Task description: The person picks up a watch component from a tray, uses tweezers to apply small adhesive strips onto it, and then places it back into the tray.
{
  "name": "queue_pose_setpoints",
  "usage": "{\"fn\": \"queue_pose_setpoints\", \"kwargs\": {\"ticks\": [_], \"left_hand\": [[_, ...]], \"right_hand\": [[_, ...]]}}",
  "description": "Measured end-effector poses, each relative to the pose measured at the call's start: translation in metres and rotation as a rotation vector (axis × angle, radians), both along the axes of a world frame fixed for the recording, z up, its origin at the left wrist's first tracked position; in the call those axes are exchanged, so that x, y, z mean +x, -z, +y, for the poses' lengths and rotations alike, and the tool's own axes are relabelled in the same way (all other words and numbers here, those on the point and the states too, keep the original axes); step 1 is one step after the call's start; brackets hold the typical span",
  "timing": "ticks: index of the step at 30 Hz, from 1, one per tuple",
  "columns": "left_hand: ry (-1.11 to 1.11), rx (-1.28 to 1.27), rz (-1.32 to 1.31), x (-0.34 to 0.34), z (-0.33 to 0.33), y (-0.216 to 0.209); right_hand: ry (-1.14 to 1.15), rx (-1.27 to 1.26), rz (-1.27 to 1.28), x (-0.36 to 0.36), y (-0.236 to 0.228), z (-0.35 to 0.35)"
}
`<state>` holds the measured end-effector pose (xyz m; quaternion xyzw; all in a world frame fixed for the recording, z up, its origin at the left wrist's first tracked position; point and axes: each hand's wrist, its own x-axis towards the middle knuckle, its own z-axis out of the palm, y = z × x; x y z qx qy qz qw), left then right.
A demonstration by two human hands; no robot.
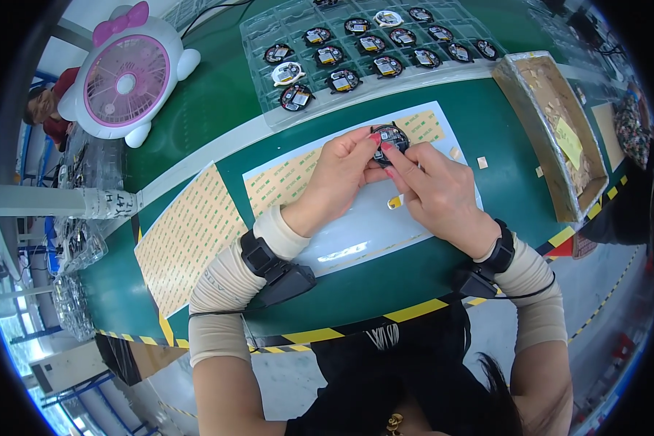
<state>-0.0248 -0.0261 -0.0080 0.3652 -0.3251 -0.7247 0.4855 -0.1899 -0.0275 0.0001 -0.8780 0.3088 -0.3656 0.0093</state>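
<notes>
Both my hands meet over a white sheet [363, 229] on the green table. My left hand [338, 182] and my right hand [432, 189] together hold a small round black part [390, 138] between the fingertips, just above a sheet of tan adhesive pads [291, 182]. The right thumb and forefinger press on the part's lower right edge. A small yellow piece [394, 202] lies on the white sheet under my hands. Black wrist devices are strapped on both forearms.
A clear tray [258, 43] with several round black parts stands behind. A cardboard box [530, 87] of tan backing scraps sits at the right. Another tan pad sheet [189, 236] lies at the left, a pink and white fan [127, 76] at the back left. A person sits behind the fan.
</notes>
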Motion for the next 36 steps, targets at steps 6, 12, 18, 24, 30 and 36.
{"fn": "queue_pose_setpoints", "kwargs": {"ticks": [6,12,18,24,30,36], "left_hand": [[0.044,-0.019,0.125,0.003,0.001,0.002],[0.079,-0.007,0.205,0.004,0.002,-0.001],[0.026,-0.005,0.046,-0.002,0.009,0.005],[-0.026,-0.035,-0.122,-0.005,0.007,0.006],[0.080,-0.041,0.058,0.002,0.003,0.007],[0.042,-0.070,0.028,0.000,0.004,0.002]], "right_hand": [[0.028,-0.001,0.044,0.001,-0.003,0.001],[0.020,-0.015,0.027,0.001,0.002,0.001],[0.023,-0.026,0.106,0.000,0.002,0.004],[-0.010,-0.045,0.144,0.002,0.009,0.002],[0.006,-0.052,0.109,0.002,0.007,0.002],[-0.022,-0.083,0.038,-0.001,0.003,0.000]]}}
